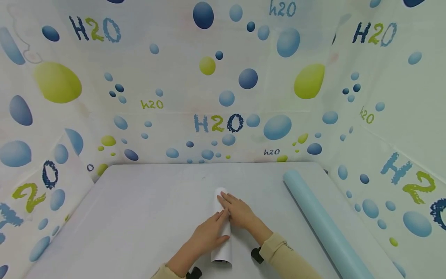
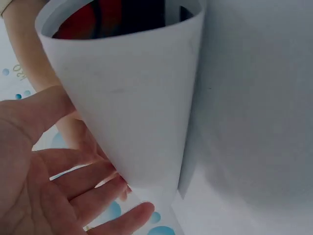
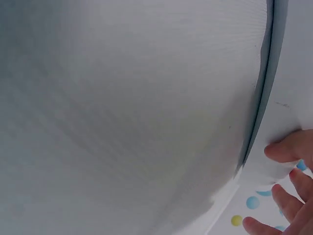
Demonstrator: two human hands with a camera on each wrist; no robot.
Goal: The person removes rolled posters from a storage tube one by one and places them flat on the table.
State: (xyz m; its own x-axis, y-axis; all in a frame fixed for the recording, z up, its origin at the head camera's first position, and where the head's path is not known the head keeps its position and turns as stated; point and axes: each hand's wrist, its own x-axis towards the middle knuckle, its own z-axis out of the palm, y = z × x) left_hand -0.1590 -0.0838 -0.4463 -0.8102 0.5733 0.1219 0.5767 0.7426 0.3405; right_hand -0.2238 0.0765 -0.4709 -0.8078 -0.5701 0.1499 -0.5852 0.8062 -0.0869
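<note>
A sheet rolled into a white paper tube [image 1: 221, 252] lies lengthwise on the white table. Its near end opens toward me, and dark and red print shows inside the tube [image 2: 124, 88] in the left wrist view. My left hand [image 1: 209, 233] rests on the middle of the tube with its fingers extended and thumb lower down. Farther along, my right hand [image 1: 240, 211] lays straight fingers across the far part, its fingertips close to those of the left. In the right wrist view, the thumb of the right hand [image 3: 298, 196] touches the tube's side.
A long light-blue roll [image 1: 324, 221] lies slantwise along the right side of the table [image 1: 150, 217]. White sheeting [image 1: 174, 77] with blue and green spots and H2O lettering stands behind and at both sides. Black camera mounts [image 1: 257, 255] sit at the wrists.
</note>
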